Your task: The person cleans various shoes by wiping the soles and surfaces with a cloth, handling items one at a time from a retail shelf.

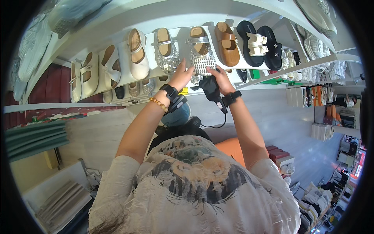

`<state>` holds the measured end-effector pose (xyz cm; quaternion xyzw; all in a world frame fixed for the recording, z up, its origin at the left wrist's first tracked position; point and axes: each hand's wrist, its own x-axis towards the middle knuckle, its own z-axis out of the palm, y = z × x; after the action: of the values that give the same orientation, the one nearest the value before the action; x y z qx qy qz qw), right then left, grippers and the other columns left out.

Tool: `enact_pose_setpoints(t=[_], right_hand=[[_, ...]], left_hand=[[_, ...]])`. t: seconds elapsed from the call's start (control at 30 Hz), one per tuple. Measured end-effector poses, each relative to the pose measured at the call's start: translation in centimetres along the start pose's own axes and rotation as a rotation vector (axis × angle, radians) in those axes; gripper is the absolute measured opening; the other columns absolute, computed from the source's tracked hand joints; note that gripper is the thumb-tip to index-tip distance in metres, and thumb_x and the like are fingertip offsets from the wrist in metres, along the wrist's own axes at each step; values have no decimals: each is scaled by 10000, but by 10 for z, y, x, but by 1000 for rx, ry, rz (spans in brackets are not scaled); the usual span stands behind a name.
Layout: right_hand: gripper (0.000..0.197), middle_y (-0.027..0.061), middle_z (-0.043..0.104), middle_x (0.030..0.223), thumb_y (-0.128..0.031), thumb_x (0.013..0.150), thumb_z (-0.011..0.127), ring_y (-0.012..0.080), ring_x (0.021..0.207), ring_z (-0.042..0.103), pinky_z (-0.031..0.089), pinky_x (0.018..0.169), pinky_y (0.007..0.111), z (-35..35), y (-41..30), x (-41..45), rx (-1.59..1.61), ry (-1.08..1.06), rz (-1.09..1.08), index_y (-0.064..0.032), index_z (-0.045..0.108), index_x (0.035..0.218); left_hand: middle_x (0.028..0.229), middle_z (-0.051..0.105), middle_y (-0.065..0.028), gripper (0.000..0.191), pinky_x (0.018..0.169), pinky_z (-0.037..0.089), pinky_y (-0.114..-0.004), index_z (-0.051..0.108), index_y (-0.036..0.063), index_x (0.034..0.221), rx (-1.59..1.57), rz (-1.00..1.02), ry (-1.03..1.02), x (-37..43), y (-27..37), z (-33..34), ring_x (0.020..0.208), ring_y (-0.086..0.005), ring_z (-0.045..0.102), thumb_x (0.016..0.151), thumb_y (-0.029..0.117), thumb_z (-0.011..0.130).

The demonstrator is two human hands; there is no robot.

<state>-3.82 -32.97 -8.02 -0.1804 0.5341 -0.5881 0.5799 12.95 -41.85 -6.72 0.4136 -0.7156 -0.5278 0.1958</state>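
Before me, a silver Mary Jane shoe (203,60) with a woven-look toe stands on a white shelf (182,52), its toe towards me. My right hand (222,80) grips the front right side of that shoe, the thumb on its toe. Below the thumb hangs a dark, cloth-like thing (209,87); how it is held is hidden. At the shoe's left edge, my left hand (181,76) has its fingers apart, the thumb close to the toe; contact is unclear. Left of it stands a silver sequinned shoe (166,60). Both wrists wear black strapped devices.
Cream shoes (138,61) line the shelf's left; a brown shoe (228,46) and black sandals (250,44) stand right. More shoes fill a lower shelf (140,89). A white rail (295,68) crosses at right. A black cable (217,127) loops below my right wrist, near an orange seat (232,149).
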Motion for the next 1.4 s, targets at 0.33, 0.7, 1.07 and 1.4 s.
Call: enact_pose_setpoints(t=[0.33,0.7,1.07,1.4], right_hand=[[537,91,615,824,-389,755,717,155,700,578,466,609,270,-1,5,42,-486,132,-17,85,570,959],[342,58,586,852,-246,830,636,136,749,532,440,672,269,-41,-3,-14,-84,571,-134,48,577,994],[588,110,587,1081,-403,824,631,225,941,580,450,850,313,-99,-2,45,188,387,33,16,475,1206],[387,96,609,996,-245,838,590,212,872,595,481,785,302,-102,-15,30,276,256,26,1,529,1130]], left_hand=[[1391,271,-273,590,1041,284,-428,403,132,1307,799,91,356,-7,-35,-29,1248,-407,335,780,221,653],[1401,187,-327,655,987,378,-380,412,159,1298,451,126,183,8,-49,-56,1220,-432,377,721,28,694],[1397,220,-315,568,1043,301,-409,415,40,1281,429,206,281,-36,-13,-24,1261,-433,314,753,75,622],[1075,509,-173,474,837,442,-359,398,-2,1181,118,155,285,-92,-30,19,973,-295,524,743,-7,580]])
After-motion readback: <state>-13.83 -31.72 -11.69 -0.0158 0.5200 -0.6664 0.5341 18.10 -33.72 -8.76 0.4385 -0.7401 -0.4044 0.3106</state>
